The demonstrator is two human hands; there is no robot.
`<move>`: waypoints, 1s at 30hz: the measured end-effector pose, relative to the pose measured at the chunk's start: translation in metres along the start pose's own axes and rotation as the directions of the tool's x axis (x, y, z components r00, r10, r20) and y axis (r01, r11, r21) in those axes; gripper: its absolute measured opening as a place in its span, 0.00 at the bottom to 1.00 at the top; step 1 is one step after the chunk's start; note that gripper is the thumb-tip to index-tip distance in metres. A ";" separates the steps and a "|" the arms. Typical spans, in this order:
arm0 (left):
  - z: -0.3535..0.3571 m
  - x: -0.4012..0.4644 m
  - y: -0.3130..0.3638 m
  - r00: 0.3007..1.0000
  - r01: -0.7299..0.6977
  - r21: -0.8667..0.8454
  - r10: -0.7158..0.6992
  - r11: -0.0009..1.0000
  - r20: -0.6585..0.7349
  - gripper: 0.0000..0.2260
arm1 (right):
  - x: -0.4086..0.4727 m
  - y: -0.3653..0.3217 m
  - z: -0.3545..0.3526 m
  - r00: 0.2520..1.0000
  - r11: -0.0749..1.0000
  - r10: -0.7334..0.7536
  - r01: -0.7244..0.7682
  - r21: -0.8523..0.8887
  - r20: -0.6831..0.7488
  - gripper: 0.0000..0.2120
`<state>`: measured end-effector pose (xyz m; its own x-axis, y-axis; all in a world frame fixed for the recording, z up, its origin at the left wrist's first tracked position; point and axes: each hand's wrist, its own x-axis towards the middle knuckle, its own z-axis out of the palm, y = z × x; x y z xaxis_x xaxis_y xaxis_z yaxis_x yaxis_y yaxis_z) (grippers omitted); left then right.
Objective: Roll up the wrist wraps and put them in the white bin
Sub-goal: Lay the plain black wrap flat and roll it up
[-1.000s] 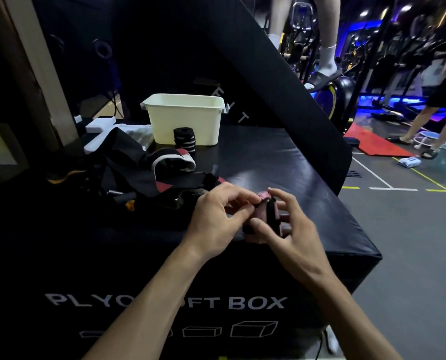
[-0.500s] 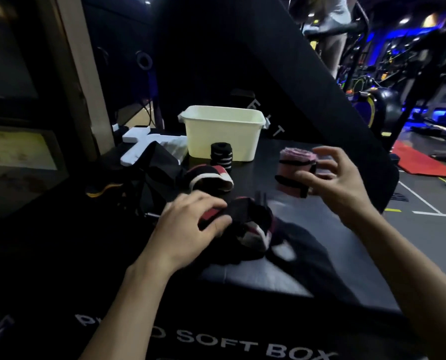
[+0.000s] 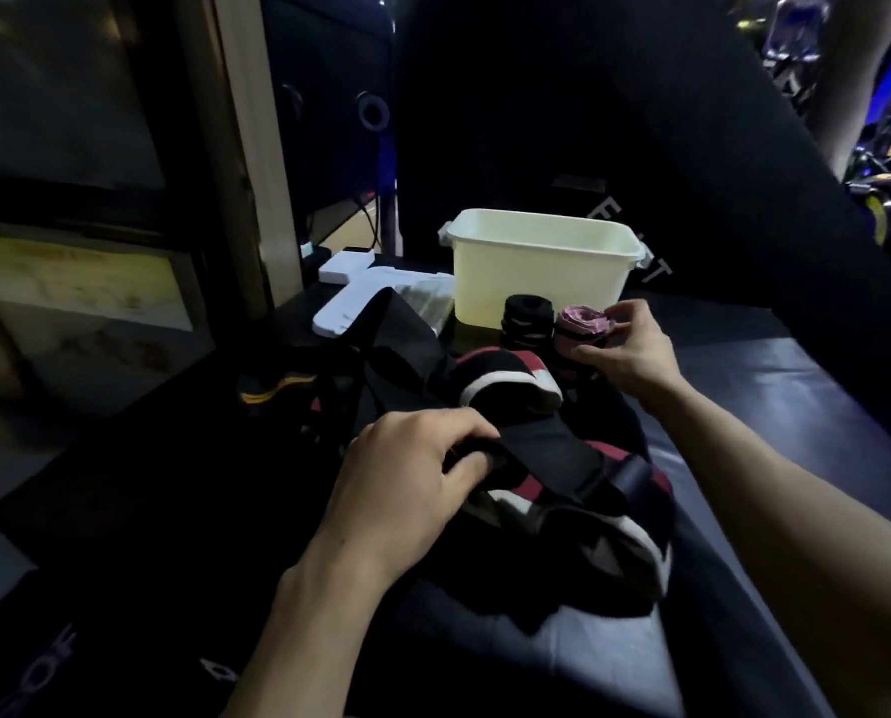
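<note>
Black padded plyo box (image 3: 744, 458) serves as the tabletop and fills most of the view. White bin (image 3: 542, 272) sits at 12 o'clock near the back edge, upright; its contents can't be seen from this angle. Loose pile of unrolled wrist wraps (image 3: 562, 484), black with red and white stripes, is spread across the centre and runs out to about 5 o'clock. A white cross-shaped piece (image 3: 350, 287) lies at 11 o'clock, left of the bin.

Left hand (image 3: 412, 484) is at centre, fingers curled around a black strap from the pile, gripping it.

Right hand (image 3: 625, 349) is at 1 o'clock, thumb and fingers pinching the pink rolled wrap (image 3: 581, 329), which stands on end just in front of the bin. The roll is at the fingertips, on the left side of that hand. A black-and-white rolled wrap (image 3: 527, 323) stands just beside the pink one on its left, also in front of the bin and outside it. Whether the two rolls touch can't be told.
</note>
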<state>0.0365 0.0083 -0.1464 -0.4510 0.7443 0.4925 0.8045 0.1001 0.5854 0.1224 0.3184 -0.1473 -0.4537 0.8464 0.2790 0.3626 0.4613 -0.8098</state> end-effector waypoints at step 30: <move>0.005 -0.029 0.035 0.986 -0.030 0.221 0.066 0.975 -0.156 0.13 | -0.251 -0.084 -0.190 0.934 0.857 -0.158 0.291 0.426 -0.320 0.17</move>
<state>0.0802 -0.0063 -0.1434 -0.4516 0.6374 0.6244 0.8833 0.2207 0.4136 0.3607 0.1178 -0.0511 -0.2205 0.8026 0.5543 -0.1684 0.5284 -0.8321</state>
